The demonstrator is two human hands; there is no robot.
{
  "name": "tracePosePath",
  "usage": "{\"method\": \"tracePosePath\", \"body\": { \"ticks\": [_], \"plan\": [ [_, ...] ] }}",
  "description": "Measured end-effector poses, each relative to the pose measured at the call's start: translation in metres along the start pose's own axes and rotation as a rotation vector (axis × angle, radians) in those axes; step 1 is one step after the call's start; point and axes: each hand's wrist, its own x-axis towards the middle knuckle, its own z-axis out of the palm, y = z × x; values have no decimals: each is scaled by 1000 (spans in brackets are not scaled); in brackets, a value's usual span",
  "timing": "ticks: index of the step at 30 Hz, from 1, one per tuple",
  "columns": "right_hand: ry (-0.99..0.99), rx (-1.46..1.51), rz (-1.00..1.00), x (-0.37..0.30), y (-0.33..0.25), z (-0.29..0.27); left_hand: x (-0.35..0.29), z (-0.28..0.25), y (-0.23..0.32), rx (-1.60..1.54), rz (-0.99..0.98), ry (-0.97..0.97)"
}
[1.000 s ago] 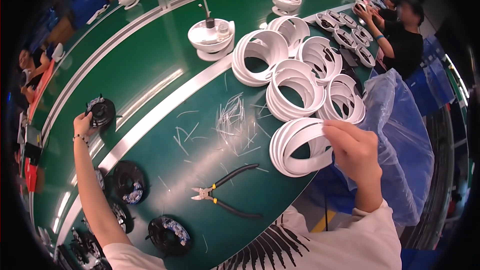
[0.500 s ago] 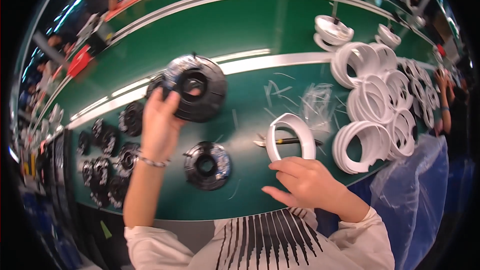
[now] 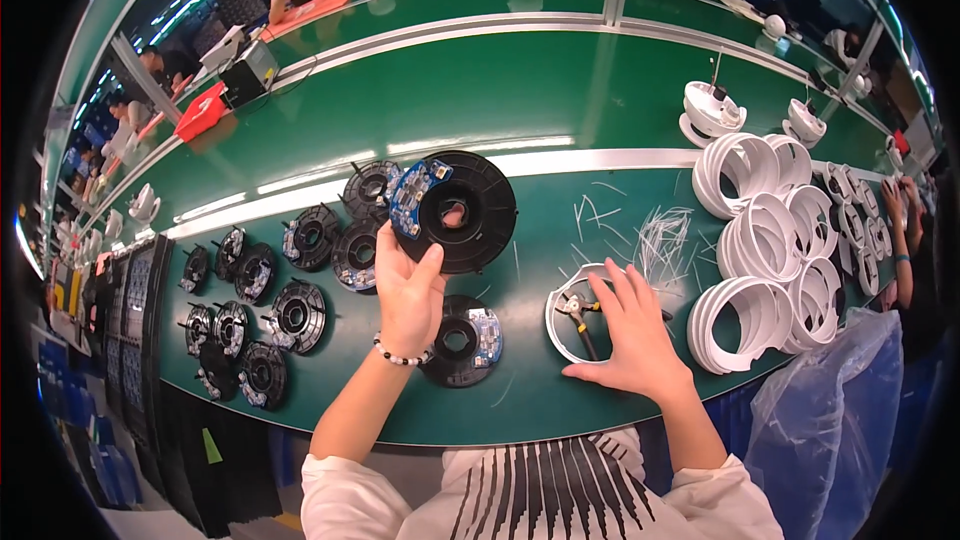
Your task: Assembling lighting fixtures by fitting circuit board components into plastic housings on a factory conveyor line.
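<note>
My left hand [image 3: 410, 298] grips a round black plastic base [image 3: 489, 208] by its edge, raised above the table; it has a central hole and a blue circuit board along one side. Below it, a similar black base [image 3: 440, 368] with a board lies flat on the green table. My right hand [image 3: 640, 345] has its fingers spread over the right side of a white ring [image 3: 552, 318] lying on the table. Whether the fingertips touch the ring cannot be made out. Cutting pliers [image 3: 588, 342] with black and yellow handles show through the ring's opening.
More black bases [image 3: 300, 316] stand in groups at the left. Stacks of white rings [image 3: 705, 325] fill the right side, beside white domed housings [image 3: 716, 116]. Clear plastic strips [image 3: 664, 240] lie mid-table. A plastic bag [image 3: 825, 410] hangs off the right edge. Co-workers sit across and at the right.
The black base in my left hand now shows steady and more face-on. The white ring has gone from tilted up to flat around the pliers, and my right hand has spread open over it.
</note>
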Motion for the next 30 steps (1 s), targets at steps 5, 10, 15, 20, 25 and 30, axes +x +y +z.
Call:
{"method": "tracePosePath", "body": {
  "ticks": [5, 10, 15, 20, 25, 30],
  "plan": [
    [-4, 14, 77, 9, 3, -4, 0, 7, -10, -11, 53, -39],
    [237, 209, 57, 16, 7, -8, -2, 19, -14, -61, 48, 6],
    [460, 1758, -18, 33, -12, 1, 2, 40, -32, 198, 272, -27],
    [492, 1780, -24, 65, -25, 9, 4, 49, -35, 165, 75, -371],
    [454, 1299, -128, 78, -24, -4, 27, 39, -7, -111, -331, -225],
    [402, 1250, -255, 81, -12, -2, 44, 39, 6, 70, -301, -323]
  ]
}}
